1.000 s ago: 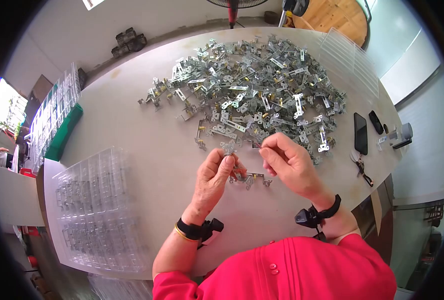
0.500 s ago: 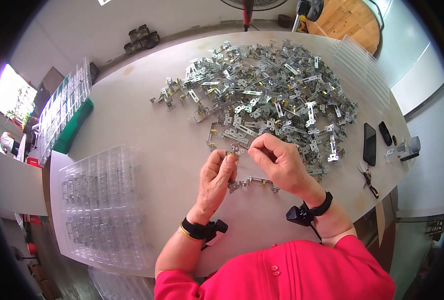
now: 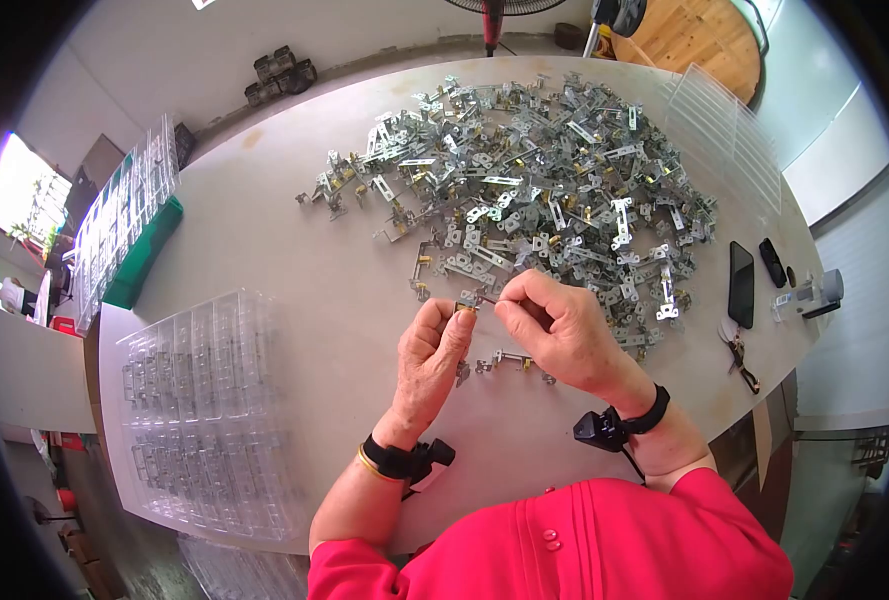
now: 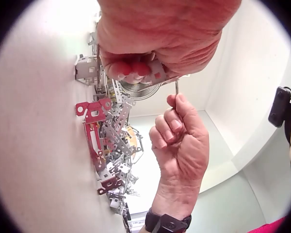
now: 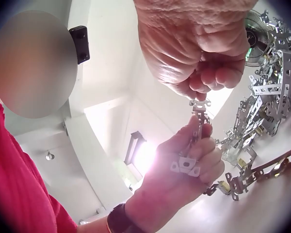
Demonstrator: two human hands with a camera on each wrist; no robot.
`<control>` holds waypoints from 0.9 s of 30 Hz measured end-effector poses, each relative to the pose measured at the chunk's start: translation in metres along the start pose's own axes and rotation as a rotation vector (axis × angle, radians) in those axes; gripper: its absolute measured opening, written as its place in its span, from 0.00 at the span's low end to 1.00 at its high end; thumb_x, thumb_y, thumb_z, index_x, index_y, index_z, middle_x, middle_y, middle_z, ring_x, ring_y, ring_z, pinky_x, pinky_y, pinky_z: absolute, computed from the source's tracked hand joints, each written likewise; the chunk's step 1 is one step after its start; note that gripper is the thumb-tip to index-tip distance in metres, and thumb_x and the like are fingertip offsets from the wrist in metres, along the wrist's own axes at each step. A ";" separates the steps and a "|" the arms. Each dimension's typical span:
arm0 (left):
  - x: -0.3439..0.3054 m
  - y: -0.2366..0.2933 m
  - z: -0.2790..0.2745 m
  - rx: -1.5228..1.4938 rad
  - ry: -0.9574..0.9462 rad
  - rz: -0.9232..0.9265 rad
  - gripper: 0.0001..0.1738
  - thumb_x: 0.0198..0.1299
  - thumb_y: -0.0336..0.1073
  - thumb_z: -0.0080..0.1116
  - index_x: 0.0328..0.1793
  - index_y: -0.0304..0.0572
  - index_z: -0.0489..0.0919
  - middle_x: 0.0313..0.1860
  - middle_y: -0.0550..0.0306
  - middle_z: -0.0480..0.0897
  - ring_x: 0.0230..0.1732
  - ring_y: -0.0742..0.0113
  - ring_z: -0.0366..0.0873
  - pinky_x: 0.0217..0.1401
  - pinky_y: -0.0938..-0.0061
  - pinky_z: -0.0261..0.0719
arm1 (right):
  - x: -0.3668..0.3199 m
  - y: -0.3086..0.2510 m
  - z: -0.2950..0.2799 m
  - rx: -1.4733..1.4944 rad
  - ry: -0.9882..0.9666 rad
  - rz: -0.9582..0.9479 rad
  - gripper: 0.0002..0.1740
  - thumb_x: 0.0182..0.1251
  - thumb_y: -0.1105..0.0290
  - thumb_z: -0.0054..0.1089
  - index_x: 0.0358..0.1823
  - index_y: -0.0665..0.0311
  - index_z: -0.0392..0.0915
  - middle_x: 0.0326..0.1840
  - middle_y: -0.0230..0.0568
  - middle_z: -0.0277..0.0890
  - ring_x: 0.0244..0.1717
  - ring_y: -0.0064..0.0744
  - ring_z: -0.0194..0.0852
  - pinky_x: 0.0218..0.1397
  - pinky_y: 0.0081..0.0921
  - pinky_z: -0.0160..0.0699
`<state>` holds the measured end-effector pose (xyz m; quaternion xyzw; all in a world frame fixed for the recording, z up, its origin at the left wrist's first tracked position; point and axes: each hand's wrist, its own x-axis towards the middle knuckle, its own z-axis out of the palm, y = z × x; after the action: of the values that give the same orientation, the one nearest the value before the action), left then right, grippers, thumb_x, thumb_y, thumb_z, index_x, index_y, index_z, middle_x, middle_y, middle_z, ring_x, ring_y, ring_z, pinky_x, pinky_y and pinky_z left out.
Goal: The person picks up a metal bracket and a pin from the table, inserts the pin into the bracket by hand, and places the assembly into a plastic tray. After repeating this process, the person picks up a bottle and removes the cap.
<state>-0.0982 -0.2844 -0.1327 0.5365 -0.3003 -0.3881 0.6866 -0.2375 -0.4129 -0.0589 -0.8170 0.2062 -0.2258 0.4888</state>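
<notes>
my left hand (image 3: 427, 360) grips a bracket (image 3: 466, 303), my right hand (image 3: 564, 325) pinches a thin rod (image 4: 176, 88); at the table's (image 3: 314, 270) near-left corner, the tray (image 3: 204, 400) looks filled; the far heap (image 3: 524, 170) isn't.

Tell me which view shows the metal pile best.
The head view: it shows nearly the whole pile from above, spread on the table. The left wrist view catches only part of it, low and side-on; the right wrist view shows part, closer, along its right side.
</notes>
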 end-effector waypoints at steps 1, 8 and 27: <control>0.000 0.000 0.000 0.000 0.000 0.000 0.13 0.77 0.42 0.58 0.45 0.39 0.77 0.29 0.71 0.72 0.30 0.83 0.64 0.32 0.84 0.65 | 0.000 -0.001 0.000 -0.030 0.010 -0.005 0.04 0.73 0.72 0.62 0.40 0.64 0.77 0.19 0.34 0.73 0.19 0.19 0.67 0.24 0.24 0.67; -0.001 -0.001 0.000 0.041 0.011 0.006 0.12 0.76 0.41 0.60 0.46 0.39 0.77 0.30 0.75 0.69 0.31 0.85 0.59 0.32 0.85 0.59 | -0.003 -0.004 -0.004 -0.067 0.007 -0.006 0.04 0.72 0.72 0.62 0.39 0.63 0.76 0.19 0.37 0.72 0.19 0.22 0.69 0.24 0.26 0.67; -0.005 0.000 0.012 0.336 -0.064 0.194 0.05 0.71 0.29 0.64 0.44 0.38 0.78 0.28 0.71 0.76 0.30 0.85 0.67 0.31 0.84 0.67 | -0.005 -0.008 -0.009 -0.009 -0.136 0.158 0.09 0.74 0.65 0.62 0.46 0.63 0.79 0.25 0.40 0.77 0.24 0.29 0.75 0.31 0.29 0.73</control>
<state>-0.1103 -0.2861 -0.1299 0.5995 -0.4331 -0.2814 0.6115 -0.2460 -0.4128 -0.0489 -0.8139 0.2374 -0.1297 0.5142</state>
